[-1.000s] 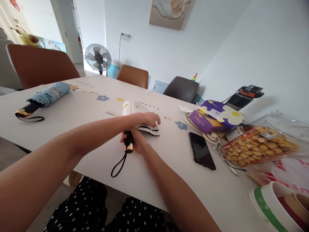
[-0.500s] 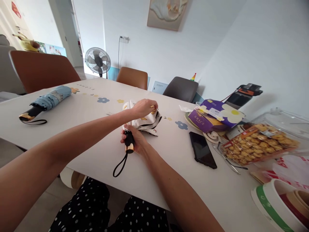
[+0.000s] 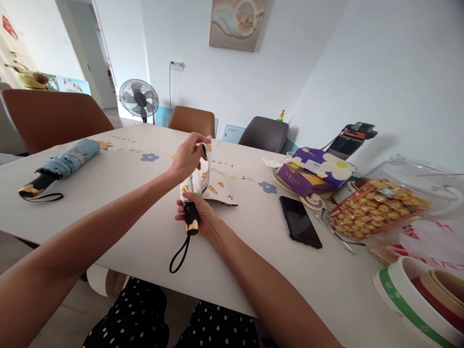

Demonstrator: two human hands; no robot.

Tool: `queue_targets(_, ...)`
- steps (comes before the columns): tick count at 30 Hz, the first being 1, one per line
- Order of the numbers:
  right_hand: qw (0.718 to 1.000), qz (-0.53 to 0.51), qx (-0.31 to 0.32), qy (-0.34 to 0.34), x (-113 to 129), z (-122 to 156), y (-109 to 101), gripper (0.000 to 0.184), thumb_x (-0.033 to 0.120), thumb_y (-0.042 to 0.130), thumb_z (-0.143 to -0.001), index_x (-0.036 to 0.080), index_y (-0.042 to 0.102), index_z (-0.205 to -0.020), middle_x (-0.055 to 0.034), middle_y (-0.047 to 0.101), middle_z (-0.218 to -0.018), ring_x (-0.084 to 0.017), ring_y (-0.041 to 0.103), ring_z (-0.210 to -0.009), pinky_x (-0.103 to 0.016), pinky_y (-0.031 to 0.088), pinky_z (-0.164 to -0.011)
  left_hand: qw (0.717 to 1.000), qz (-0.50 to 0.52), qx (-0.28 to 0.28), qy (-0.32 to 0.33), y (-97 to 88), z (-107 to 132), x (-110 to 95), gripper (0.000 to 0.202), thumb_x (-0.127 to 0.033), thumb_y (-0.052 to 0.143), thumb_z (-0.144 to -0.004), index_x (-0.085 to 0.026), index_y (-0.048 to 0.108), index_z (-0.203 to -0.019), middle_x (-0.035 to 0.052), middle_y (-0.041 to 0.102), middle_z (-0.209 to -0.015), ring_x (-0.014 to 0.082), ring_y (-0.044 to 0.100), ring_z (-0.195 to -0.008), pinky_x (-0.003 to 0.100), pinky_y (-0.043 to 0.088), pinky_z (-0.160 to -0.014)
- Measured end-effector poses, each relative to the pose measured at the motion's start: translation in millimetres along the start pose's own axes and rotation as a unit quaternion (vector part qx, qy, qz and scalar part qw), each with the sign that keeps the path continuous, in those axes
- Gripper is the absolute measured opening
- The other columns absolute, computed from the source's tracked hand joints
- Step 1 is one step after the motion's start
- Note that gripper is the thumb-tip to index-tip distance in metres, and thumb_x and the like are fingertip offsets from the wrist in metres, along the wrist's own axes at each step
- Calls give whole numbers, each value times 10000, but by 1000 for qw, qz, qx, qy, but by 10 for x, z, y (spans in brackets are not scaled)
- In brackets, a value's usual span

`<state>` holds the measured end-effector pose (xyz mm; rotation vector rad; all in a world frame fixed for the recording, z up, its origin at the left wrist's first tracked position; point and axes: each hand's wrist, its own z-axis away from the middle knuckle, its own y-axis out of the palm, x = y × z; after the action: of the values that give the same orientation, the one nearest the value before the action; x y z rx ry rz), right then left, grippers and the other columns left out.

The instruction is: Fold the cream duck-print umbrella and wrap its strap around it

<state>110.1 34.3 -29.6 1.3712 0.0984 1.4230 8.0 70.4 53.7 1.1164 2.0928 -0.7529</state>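
Observation:
A white folding umbrella [image 3: 220, 188] with small printed figures is collapsed in front of me, its canopy loose. My right hand [image 3: 198, 209] is wrapped round its lower end, just where the black handle with a gold tip [image 3: 191, 220] begins. A black wrist strap [image 3: 179, 256] hangs from the handle over the table. Above it, my left hand [image 3: 190, 157] pinches a fold of the canopy and holds it raised. One panel spreads to the right, low over the tabletop. Farther left lies a blue folded umbrella [image 3: 68, 162] with its own black and gold handle.
On the right of the white table [image 3: 119, 224] are a black phone [image 3: 300, 221], glasses [image 3: 337, 232], a purple box [image 3: 308, 174], a tub of snacks [image 3: 380, 208] and rolls of tape [image 3: 409, 295]. Chairs [image 3: 192, 121] and a fan [image 3: 139, 99] stand beyond.
My left hand has moved left from the canopy's right side and lifted a fold. The right panel now lies spread out. My right hand keeps its grip; the view has shifted slightly.

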Motion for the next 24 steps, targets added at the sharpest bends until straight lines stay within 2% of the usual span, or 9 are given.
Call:
queue_targets(3, 1000, 2, -12, -12, 6, 22, 26, 183, 209, 628, -758, 122, 517, -874, -65, 600, -831, -106, 569, -558, -286, 557, -515, 994, 41, -101, 27, -253, 58, -1, 231, -30, 388, -737, -192, 514, -842, 20, 607, -934, 69, 553, -592, 162, 435, -439)
queue_targets(5, 1000, -2, -14, -20, 17, 37, 49, 161, 185, 630, -752, 122, 524, -855, -49, 587, -823, -85, 541, -525, -257, 535, -464, 987, 42, -157, 21, -425, 126, 58, 208, -18, 396, -726, -182, 494, -811, 6, 577, -860, 59, 546, -579, 152, 446, -443)
queue_targets(7, 1000, -4, -17, -24, 33, 49, 69, 134, 161, 630, -744, 130, 526, -824, -12, 553, -761, -57, 484, -466, -213, 481, -392, 982, 40, -187, -6, -572, 208, 162, 196, -11, 396, -710, -172, 473, -791, -9, 553, -803, 53, 530, -535, 168, 464, -432)
queue_targets(10, 999, 4, -22, -34, 77, 56, 73, 128, 159, 636, -739, 144, 522, -793, 25, 491, -675, -41, 427, -421, -175, 404, -339, 970, 38, -223, -93, -713, 307, 347, 157, -26, 417, -695, -164, 451, -761, -38, 507, -675, 65, 507, -465, 215, 486, -395)
queue_targets(13, 999, 3, -27, -46, 143, 51, 49, 204, 240, 676, -733, 164, 507, -818, 36, 477, -659, -35, 406, -409, -162, 374, -337, 962, 71, -225, -135, -769, 333, 469, 133, -48, 424, -683, -160, 458, -745, -36, 499, -650, 96, 534, -488, 265, 509, -389)
queue_targets(16, 998, -10, -42, -52, 212, 49, 17, 334, 436, 665, -738, 203, 481, -892, 45, 474, -658, -34, 386, -394, -156, 348, -331, 965, 107, -208, -116, -781, 316, 494, 117, -69, 440, -664, -157, 478, -732, -14, 536, -708, 111, 566, -569, 300, 548, -453)
queue_targets(18, 997, -6, -53, -55, 249, 56, -3, 376, 506, 633, -744, 218, 475, -927, 53, 461, -645, -35, 373, -382, -157, 339, -328, 968, 115, -198, -104, -785, 311, 486, 94, -93, 463, -648, -155, 497, -709, -8, 547, -719, 124, 581, -622, 313, 562, -499)
queue_targets(21, 996, 23, -59, -60, 283, 70, -41, 303, 396, 662, -740, 199, 493, -898, 57, 450, -624, -38, 371, -378, -165, 344, -330, 972, 105, -183, -100, -802, 322, 495, 74, -120, 483, -606, -156, 526, -655, -12, 549, -672, 136, 588, -635, 309, 559, -533)
queue_targets(24, 995, 52, -63, -65, 296, 73, -89, 220, 280, 663, -716, 173, 500, -818, 54, 451, -612, -42, 372, -381, -176, 351, -329, 977, 69, -152, -135, -851, 335, 563, 87, -121, 473, -567, -165, 546, -583, -19, 536, -564, 129, 560, -566, 293, 535, -554)
